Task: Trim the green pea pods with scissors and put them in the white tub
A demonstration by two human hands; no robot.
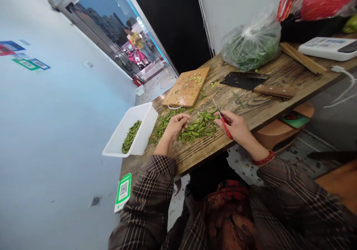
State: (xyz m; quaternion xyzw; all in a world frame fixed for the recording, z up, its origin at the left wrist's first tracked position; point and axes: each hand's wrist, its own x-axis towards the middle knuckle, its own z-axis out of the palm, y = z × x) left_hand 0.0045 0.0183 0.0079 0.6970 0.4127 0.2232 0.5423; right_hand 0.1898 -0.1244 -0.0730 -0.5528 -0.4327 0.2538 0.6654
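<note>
Green bean pods [199,127] lie in a loose pile on the wooden table [189,159]. At the pile's left part, my left hand [177,125] has its fingers pinched together; whatever is between them is too small to make out. My right hand [234,125] holds scissors [226,127] with red handles, their blades pointing up and away, at the pile's right edge. Left of the pile stands a white plastic bin [145,131] with more pods [131,136] inside.
A cutting board [188,86] with green bits lies behind the pile. A cleaver [245,81] rests to its right, near a tied bag of greens [251,45], wooden strips [302,58] and a white device [329,48]. A person [139,44] is outside the doorway.
</note>
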